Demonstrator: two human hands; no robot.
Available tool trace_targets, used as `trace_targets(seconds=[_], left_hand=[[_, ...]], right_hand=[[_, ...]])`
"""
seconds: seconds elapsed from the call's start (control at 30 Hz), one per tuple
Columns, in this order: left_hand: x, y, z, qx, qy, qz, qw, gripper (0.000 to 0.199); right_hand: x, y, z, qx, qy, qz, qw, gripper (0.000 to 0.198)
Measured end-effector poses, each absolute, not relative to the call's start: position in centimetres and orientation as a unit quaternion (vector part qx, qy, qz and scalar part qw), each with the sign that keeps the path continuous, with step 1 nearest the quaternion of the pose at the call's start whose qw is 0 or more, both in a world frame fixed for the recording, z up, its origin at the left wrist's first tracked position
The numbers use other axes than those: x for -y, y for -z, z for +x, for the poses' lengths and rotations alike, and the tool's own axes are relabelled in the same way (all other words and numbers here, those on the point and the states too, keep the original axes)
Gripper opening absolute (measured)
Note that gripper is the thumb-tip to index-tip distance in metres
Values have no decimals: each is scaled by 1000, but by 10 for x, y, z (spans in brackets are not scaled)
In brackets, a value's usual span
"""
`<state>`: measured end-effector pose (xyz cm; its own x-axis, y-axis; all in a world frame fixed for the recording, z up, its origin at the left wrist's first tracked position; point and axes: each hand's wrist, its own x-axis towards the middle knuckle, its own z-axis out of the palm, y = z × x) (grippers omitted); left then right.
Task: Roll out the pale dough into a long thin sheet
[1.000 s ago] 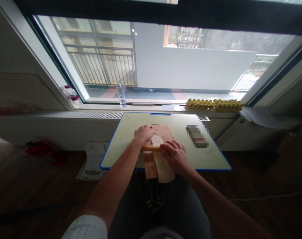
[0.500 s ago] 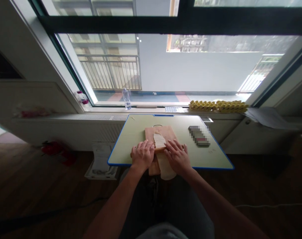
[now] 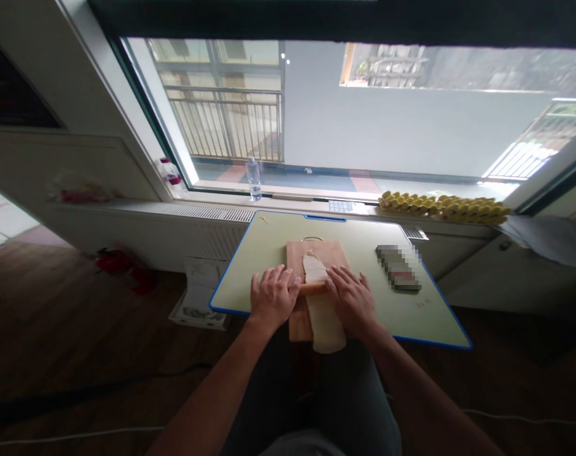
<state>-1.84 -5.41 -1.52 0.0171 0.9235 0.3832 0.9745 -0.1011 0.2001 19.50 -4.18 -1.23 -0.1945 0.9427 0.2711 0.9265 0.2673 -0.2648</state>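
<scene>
A wooden rolling pin point(image 3: 313, 289) lies crosswise over a long, flat strip of pale dough point(image 3: 327, 323). My left hand point(image 3: 274, 295) rests over the pin's left part, and my right hand point(image 3: 352, 299) covers its right part, fingers pointing forward. Both hands hide the pin's ends. Beneath the dough is a wooden cutting board point(image 3: 300, 326) with a metal handle at its far edge. The dough's near end hangs past the board's near edge, toward my lap; its far end is narrower and uneven.
The board lies on a pale green table point(image 3: 263, 259) with a blue rim. To the right is a pixelated phone-like object point(image 3: 398, 268). A clear bottle point(image 3: 253, 180) and yellow egg trays point(image 3: 442, 208) line the windowsill. A red fire extinguisher point(image 3: 123, 269) is on the floor at left.
The head view has tipped downward and turned a little left. Both hands stay on the rolling pin, which sits nearly the same on the dough, perhaps slightly closer to me.
</scene>
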Motion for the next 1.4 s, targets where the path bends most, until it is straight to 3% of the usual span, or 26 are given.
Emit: trace_targets(seconds=[0.7, 1.4], left_hand=[[24, 10, -24, 680, 165, -714, 36, 46], [-28, -9, -32, 711, 130, -690, -22, 40]], right_hand=[[-2, 8, 185, 763, 52, -636, 103, 51], [-61, 0, 178, 761, -34, -645, 59, 62]])
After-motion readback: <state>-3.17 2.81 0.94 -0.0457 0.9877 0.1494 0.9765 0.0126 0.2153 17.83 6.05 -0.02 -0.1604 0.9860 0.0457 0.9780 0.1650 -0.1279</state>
